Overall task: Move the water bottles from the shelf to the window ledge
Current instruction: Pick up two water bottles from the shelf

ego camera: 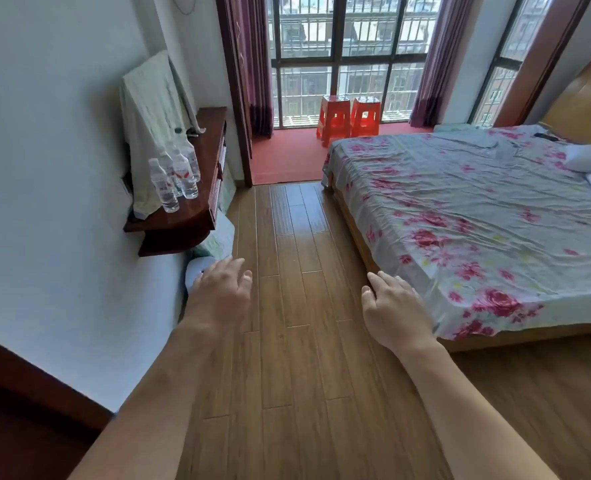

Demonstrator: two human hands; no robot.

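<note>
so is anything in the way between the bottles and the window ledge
Two orange stools stand on the red ledge by the window, taking its middle. The wooden floor from the shelf holding the bottles looks open.

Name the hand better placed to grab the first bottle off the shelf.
Left. The left hand is on the side of the shelf with the water bottles; the right hand is nearer the bed.

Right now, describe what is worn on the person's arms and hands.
Nothing is worn. The left hand and right hand are bare, without gloves, rings or a watch that can be seen. Both forearms are uncovered up to the picture's bottom edge; no sleeve, band or marking shows on them.
</note>
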